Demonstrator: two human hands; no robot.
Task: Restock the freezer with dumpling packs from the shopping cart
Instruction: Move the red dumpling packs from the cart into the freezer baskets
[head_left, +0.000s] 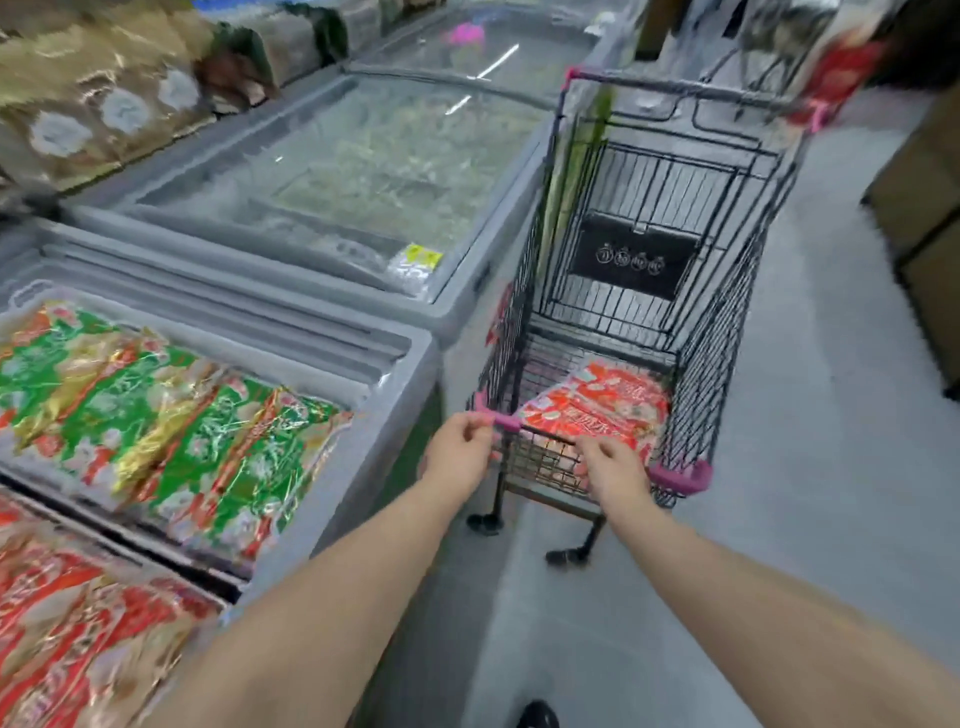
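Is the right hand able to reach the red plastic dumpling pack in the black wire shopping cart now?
Probably yes. The right hand grips the near rim of the black wire shopping cart, just above the red plastic dumpling pack. The cart is open on top and nothing covers the pack.

A pale grey floor spreads to the right of the right hand; well beyond the left hand, a closed glass-lidded chest freezer carries white streaks of reflected light; farther left, up on a shelf, lie blurred brown-and-gold bags; blurred brown boxes stand far off to the right hand's right.
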